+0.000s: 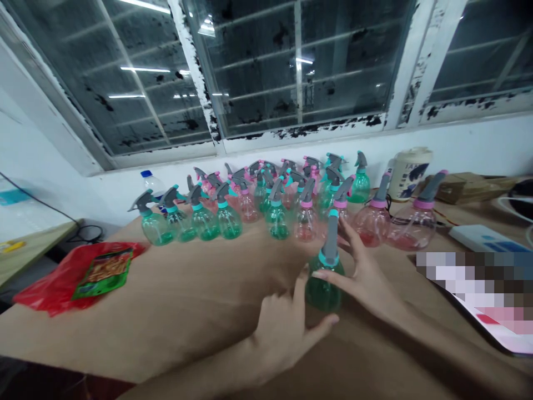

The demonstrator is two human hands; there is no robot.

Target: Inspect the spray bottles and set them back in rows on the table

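Note:
A green spray bottle with a grey trigger head stands on the brown paper-covered table, set forward from the rest. My left hand cups its lower left side, thumb and forefinger against the body. My right hand touches its neck and right side with fingers stretched out. Behind stand several green spray bottles and pink spray bottles in rows.
A red plastic bag with a green snack packet lies at the left. A white cup, a cardboard box and a white device sit at the right. A water bottle stands by the wall under the window.

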